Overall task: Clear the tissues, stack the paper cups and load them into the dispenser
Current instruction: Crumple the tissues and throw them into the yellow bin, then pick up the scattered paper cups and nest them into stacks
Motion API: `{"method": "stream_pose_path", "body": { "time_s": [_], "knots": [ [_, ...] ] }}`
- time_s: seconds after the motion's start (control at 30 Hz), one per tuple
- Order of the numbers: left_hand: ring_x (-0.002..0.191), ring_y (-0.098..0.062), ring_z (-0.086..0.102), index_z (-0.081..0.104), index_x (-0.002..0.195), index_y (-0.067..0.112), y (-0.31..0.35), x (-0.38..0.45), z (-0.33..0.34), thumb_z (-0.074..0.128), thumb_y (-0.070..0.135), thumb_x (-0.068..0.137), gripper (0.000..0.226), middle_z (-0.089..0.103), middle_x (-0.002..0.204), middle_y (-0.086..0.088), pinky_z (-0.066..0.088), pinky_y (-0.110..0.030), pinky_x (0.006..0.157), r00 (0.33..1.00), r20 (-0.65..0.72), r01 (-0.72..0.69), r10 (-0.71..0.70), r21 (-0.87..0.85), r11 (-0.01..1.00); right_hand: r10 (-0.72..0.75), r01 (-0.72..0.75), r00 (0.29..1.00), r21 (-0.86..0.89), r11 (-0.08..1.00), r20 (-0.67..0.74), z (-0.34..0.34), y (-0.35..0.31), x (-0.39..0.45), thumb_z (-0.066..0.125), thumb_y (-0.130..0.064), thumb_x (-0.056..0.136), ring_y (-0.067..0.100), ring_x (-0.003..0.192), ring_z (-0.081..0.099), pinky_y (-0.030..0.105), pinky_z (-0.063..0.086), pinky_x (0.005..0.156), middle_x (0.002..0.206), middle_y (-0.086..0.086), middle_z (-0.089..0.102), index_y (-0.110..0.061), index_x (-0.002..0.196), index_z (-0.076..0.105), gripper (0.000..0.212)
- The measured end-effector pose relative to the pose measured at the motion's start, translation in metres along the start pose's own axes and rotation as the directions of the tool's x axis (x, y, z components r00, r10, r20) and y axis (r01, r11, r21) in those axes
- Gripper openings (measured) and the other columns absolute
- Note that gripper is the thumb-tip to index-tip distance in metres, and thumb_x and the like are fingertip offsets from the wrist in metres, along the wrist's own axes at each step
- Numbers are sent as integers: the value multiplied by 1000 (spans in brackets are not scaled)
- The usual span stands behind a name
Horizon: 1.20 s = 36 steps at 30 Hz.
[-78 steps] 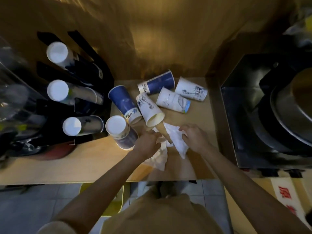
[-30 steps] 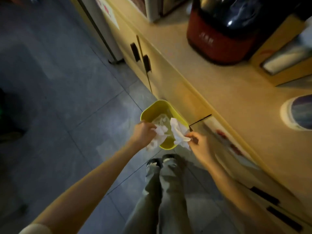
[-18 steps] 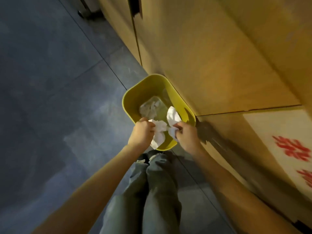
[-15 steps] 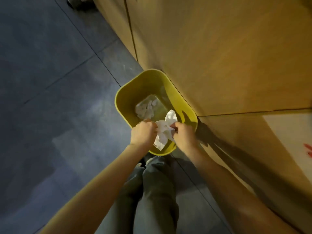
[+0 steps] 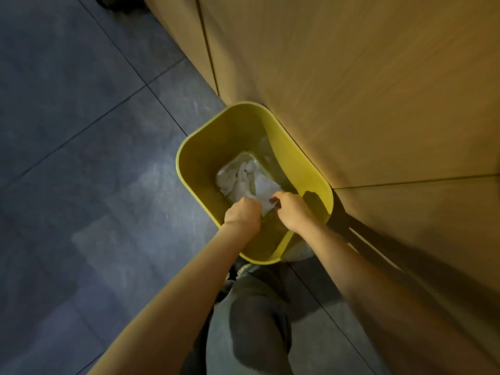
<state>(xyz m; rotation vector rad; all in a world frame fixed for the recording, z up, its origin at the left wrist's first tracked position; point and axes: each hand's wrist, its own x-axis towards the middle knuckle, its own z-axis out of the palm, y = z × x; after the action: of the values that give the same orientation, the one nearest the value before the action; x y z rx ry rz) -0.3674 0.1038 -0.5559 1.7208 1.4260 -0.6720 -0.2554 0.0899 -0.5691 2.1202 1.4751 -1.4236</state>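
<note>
Both my hands reach down into a yellow waste bin point(image 5: 198, 155) on the floor. My left hand point(image 5: 242, 215) is closed as a fist, and my right hand point(image 5: 291, 212) pinches with its fingertips. A white crumpled tissue point(image 5: 265, 193) sits between the two hands, touching both. More crumpled tissues point(image 5: 238, 180) lie on the bin's bottom, just beyond it. The paper cups and the dispenser are out of view.
The bin stands against a wooden cabinet front point(image 5: 351, 90) on the right. Dark grey floor tiles point(image 5: 81, 158) spread to the left. My legs in grey trousers point(image 5: 251, 320) are directly below the bin.
I turned from the counter to the bin, carrying the tissues. In the last half second both hands moved lower into the bin with the tissue between them.
</note>
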Motion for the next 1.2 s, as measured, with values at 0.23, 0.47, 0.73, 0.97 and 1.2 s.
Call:
{"method": "stream_pose_path", "body": {
  "time_s": [0.23,0.47,0.73,0.97,1.2],
  "knots": [
    [99,-36,61,59,110,3,7,-81,-70,46,24,91,31,64,109,-20,52,-40,84,998,-66,6,-22,-231,973,-1,70,963,244,967,-270,-60,-28,-94,41,-20,95,29,72,55,33,40,62,80,15,63,-4,100,61,26],
    [92,-34,64,63,100,6,67,-227,-177,48,22,90,24,70,96,-20,52,-41,83,937,-337,-229,87,-411,882,-52,184,879,237,954,-473,-151,-82,-245,41,-23,94,36,79,60,35,37,59,83,19,69,-3,88,61,29],
    [80,-31,65,66,83,3,176,-367,-273,54,18,87,20,72,79,-17,51,-41,78,769,-455,-590,450,-233,773,134,384,576,412,826,-806,-247,-86,-409,39,-37,92,33,67,62,48,50,67,68,10,66,-12,87,63,35],
    [67,-12,62,65,81,11,308,-450,-254,54,22,83,16,66,69,-3,52,-31,69,549,-450,-831,705,-203,517,481,511,251,537,671,-840,-301,-6,-513,38,-40,86,22,61,56,46,48,65,62,-2,60,-29,73,54,23],
    [79,0,57,59,108,8,421,-466,-198,55,18,89,22,64,92,-1,46,-9,75,501,-381,-865,777,-214,453,623,497,220,636,591,-751,-326,104,-551,45,-20,93,24,75,60,42,49,73,73,-1,62,-20,86,55,12]
  ]
}}
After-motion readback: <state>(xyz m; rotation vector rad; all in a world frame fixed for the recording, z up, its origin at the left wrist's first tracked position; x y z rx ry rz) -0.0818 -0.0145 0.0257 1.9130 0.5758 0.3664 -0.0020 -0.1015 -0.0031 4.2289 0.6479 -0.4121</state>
